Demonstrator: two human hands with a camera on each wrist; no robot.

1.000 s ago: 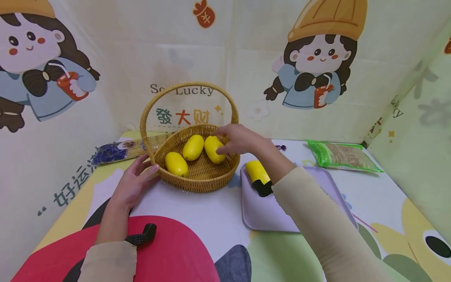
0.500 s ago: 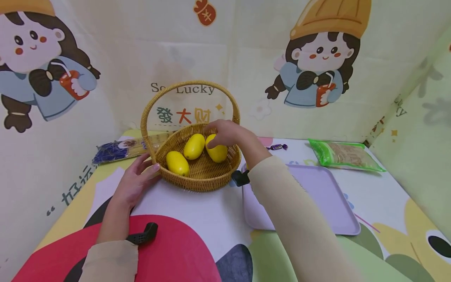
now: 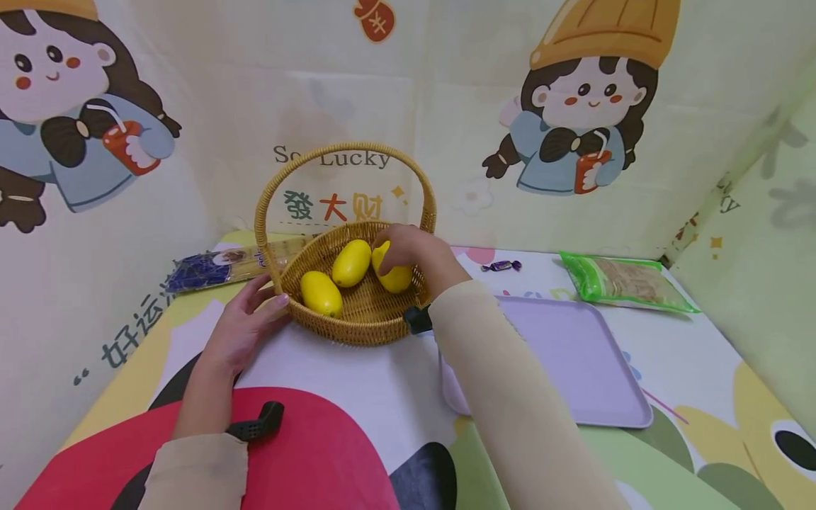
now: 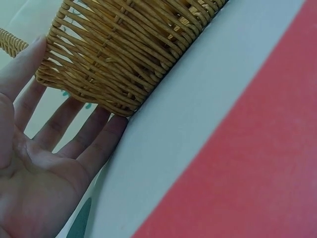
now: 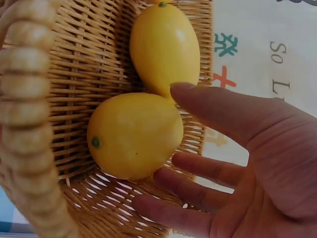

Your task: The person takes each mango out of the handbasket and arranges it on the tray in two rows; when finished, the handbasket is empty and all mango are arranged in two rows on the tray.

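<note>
A wicker basket (image 3: 360,333) with a tall arched handle holds three yellow lemons. The left lemon (image 3: 321,294) and middle lemon (image 3: 351,263) lie untouched. Over the right lemon (image 3: 397,280) reaches my right hand (image 3: 421,253), coming in beneath the handle. In the right wrist view, its thumb is at the gap between this lemon (image 5: 133,136) and the neighbouring one (image 5: 166,47); the fingertips are right by its side, nearly straight. My left hand (image 3: 245,326) rests against the basket's left end, thumb at the rim, fingers extended with their tips hidden behind the weave (image 4: 109,54).
A lilac tray (image 3: 574,368) lies to the right, partly hidden by my right forearm. Behind it are a purple wrapped candy (image 3: 501,266) and a green-edged bag (image 3: 625,280). A long blue-and-clear packet (image 3: 217,270) lies back left, partly behind the basket. Walls (image 3: 459,142) enclose the table.
My right hand has settled lower over the right lemon, and its forearm has swung left. The yellow thing on the tray is now hidden; the candy shows more fully. My left hand stays put.
</note>
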